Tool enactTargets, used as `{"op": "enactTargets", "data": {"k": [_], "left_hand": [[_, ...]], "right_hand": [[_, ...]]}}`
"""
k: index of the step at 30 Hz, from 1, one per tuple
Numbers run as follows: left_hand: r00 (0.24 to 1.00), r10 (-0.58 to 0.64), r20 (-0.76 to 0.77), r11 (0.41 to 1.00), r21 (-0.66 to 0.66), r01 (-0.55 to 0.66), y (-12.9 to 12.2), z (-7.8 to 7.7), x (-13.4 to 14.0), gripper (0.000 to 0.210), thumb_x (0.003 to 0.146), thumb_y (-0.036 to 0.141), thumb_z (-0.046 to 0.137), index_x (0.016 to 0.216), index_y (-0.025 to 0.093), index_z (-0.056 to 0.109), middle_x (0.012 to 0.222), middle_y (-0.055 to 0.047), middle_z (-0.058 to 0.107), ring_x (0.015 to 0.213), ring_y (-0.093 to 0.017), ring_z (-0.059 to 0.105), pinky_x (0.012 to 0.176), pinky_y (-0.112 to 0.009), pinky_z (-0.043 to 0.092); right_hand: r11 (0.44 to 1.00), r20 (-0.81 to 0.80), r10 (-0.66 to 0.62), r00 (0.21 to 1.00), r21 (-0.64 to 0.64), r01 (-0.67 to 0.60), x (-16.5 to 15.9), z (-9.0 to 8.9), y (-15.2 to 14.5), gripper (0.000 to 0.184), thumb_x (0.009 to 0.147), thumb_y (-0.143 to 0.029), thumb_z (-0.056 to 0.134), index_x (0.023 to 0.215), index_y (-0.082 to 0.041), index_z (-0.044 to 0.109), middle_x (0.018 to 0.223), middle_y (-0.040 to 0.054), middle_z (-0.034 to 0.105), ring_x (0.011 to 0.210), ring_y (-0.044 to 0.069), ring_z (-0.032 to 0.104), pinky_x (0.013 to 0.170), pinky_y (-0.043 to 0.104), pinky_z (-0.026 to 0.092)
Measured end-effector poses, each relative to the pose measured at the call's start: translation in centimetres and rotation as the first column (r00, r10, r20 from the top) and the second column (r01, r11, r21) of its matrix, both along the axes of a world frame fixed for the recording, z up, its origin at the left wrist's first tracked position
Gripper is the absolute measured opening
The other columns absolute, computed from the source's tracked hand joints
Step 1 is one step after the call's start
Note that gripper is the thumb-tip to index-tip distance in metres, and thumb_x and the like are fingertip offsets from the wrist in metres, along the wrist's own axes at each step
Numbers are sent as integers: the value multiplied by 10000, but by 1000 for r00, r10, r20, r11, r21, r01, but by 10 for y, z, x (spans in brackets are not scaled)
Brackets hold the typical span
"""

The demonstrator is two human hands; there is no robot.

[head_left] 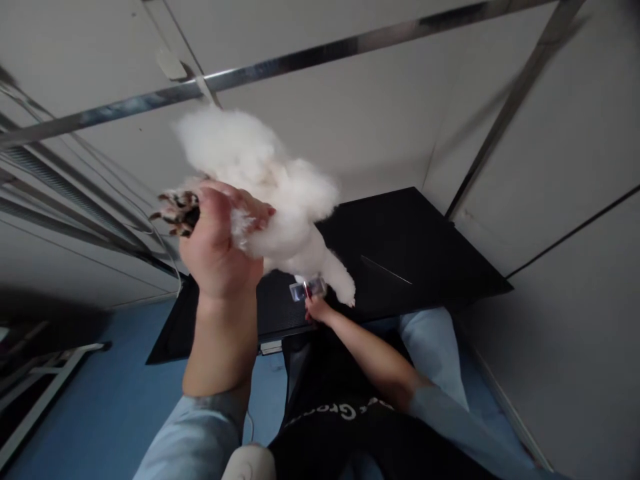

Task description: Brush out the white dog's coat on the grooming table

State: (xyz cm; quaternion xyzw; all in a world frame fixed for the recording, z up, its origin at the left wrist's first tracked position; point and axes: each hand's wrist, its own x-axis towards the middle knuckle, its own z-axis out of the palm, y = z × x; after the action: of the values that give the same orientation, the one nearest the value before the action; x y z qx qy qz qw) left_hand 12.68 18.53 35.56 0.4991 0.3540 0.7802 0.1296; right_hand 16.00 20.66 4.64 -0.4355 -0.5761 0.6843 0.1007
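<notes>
A fluffy white dog [295, 227] stands on a black grooming table [400, 233]. My left hand [217, 253] is closed around one of its legs and holds it raised; the dark-padded paw [179, 210] with its claws sticks out past my thumb. Low by the table's near edge, my right hand [319, 311] grips a slicker brush [299, 291] with a wide, flat head and some red on it. The brush is close to the dog's lower body, beside a leg [343, 283] that rests on the table. Whether its pins touch the fur cannot be made out.
A thin metal comb-like rod [387, 270] lies on the table's right part. A metal bar [300, 63] crosses above the dog, with a strap [207, 91] hanging from it. Grey hoses [55, 183] run along the left wall. A white-framed stand [55, 387] is at lower left.
</notes>
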Motion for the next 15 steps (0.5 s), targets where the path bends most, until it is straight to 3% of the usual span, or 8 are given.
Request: {"op": "enactTargets", "data": {"k": [3,6,9,13,15], "left_hand": [[996,-85,27,996,-14,85,-3,-1,2,374,817,537,665,631,240,536,478,53,334,457,-127,412,583,-286,459],[991,-128,27,992,18,128,-4,-5,7,379,768,531,721,613,230,551,462,64,348,438,-108,370,575,-272,455],[998,-69,2,997,23,69,-1,-13,9,369,788,528,697,616,233,557,470,57,406,450,-115,406,592,-276,466],[1000,5,18,999,45,-5,11,-32,2,306,807,440,696,633,210,591,499,34,521,498,-126,496,627,-285,474],[999,10,52,995,101,-15,15,-42,-3,289,796,397,716,631,193,593,499,34,544,492,-121,498,628,-290,469]], "right_hand": [[996,33,73,997,-62,-71,5,-4,-10,415,989,-336,365,618,-183,473,375,-40,471,304,92,421,359,177,323],[999,13,47,999,-12,-46,5,-1,-1,355,993,-321,353,712,-166,503,431,-52,509,338,71,444,396,152,336],[999,49,41,998,18,-42,11,1,2,390,1009,-350,302,724,-169,497,413,-58,477,341,75,443,417,159,359],[989,125,149,981,-5,-149,33,-3,-12,376,969,-377,416,665,-183,524,394,-15,503,321,139,464,400,245,407],[987,146,106,984,104,-122,46,-2,-2,317,960,-364,450,742,-170,575,494,8,581,414,144,541,483,253,456]]}}
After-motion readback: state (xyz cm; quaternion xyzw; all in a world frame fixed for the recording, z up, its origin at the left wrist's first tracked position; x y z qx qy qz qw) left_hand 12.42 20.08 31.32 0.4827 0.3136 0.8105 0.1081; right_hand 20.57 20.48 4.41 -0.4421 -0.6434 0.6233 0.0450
